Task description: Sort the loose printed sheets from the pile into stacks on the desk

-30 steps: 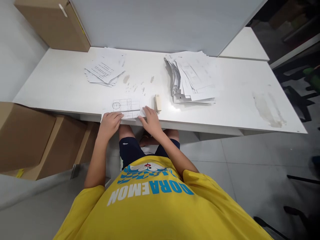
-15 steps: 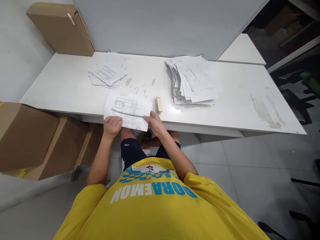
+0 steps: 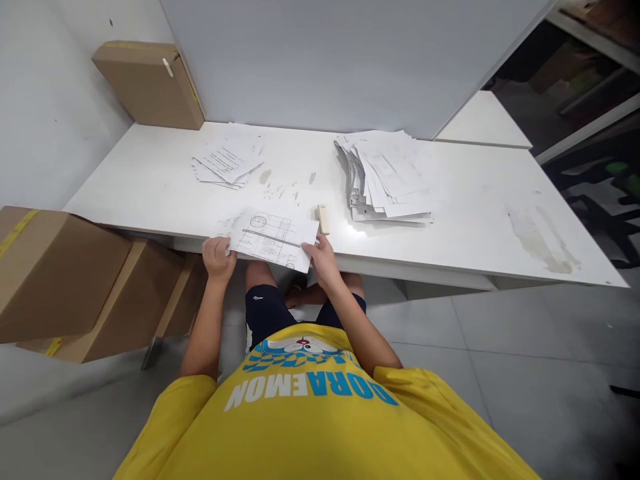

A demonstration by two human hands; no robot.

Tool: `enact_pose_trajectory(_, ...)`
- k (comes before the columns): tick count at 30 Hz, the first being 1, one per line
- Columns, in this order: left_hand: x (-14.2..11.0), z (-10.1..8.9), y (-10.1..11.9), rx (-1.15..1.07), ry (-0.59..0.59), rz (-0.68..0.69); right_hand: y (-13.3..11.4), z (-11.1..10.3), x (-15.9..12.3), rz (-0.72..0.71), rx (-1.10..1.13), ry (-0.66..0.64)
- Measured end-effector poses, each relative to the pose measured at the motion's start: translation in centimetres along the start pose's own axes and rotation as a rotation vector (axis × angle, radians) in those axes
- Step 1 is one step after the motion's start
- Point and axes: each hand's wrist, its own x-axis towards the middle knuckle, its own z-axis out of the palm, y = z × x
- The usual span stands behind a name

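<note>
A printed sheet of paper [image 3: 273, 241] with a circle and a dark stripe across it is held at the table's front edge. My right hand [image 3: 324, 261] pinches its right side, thumb on top. A second printed sheet [image 3: 228, 227] shows from beneath it on the left. My left hand [image 3: 218, 259] is closed on the lower left edge of that under sheet. A cream stapler [image 3: 324, 219] lies on the table just beyond my right fingertips.
A thick, uneven stack of papers [image 3: 387, 177] sits right of the stapler. Farther left lies a smaller pile of printed sheets [image 3: 227, 161]. One cardboard box [image 3: 150, 87] stands at the table's back left corner; more cardboard boxes [image 3: 60, 273] are beside the table, left of my arm.
The top sheet has slid right with my right hand, uncovering the under sheet at the left. My left hand has shifted slightly left against the paper. The whole view has tilted a little.
</note>
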Motion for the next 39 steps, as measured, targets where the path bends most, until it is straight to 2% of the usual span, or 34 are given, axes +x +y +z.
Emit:
enact_pose_trajectory(2,-0.2,0.2,-0.5,-0.021,0.018,-0.026,0.9,-0.2,-1.6,0.029,0.118,0.05)
enact_pose_trajectory(4,-0.2,0.1,-0.8,-0.071,0.002,0.017,1.8,-0.3,-3.0,0.034,0.215,0.101)
enact_pose_trajectory(7,-0.2,-0.3,-0.9,-0.133,-0.009,0.138,2.4,-0.3,-4.3,0.049,0.306,0.111)
enact_pose_trajectory(11,-0.2,-0.7,0.2,-0.173,-0.025,0.315,2.6,0.2,-4.6,0.099,0.42,0.113)
enact_pose_trajectory(16,-0.2,-1.5,1.4,-0.17,-0.21,0.46,2.3,0.3,-4.2,0.066,0.48,0.178)
enact_pose_trajectory(20,0.3,-2.1,1.7,-0.175,-0.261,0.536,1.8,0.1,-4.4,0.041,0.469,0.216)
enact_pose_trajectory(23,1.1,-2.1,1.5,-0.187,-0.27,0.518,1.7,0.1,-4.6,0.033,0.457,0.207)
enact_pose_trajectory(27,2.5,-1.2,1.1,-0.09,-0.251,0.48,1.8,0.2,-4.4,0.039,0.464,0.186)
enact_pose_trajectory(31,3.1,-0.3,0.9,-0.071,-0.229,0.274,2.1,0.3,-3.8,0.06,0.457,0.178)
enact_pose_trajectory(34,3.2,-0.3,0.7,-0.153,-0.323,0.14,2.2,0.3,-3.4,0.063,0.455,0.189)
enact_pose_trajectory(39,3.5,-1.5,0.1,-0.285,-0.513,0.094,1.9,0.3,-3.2,0.053,0.457,0.171)
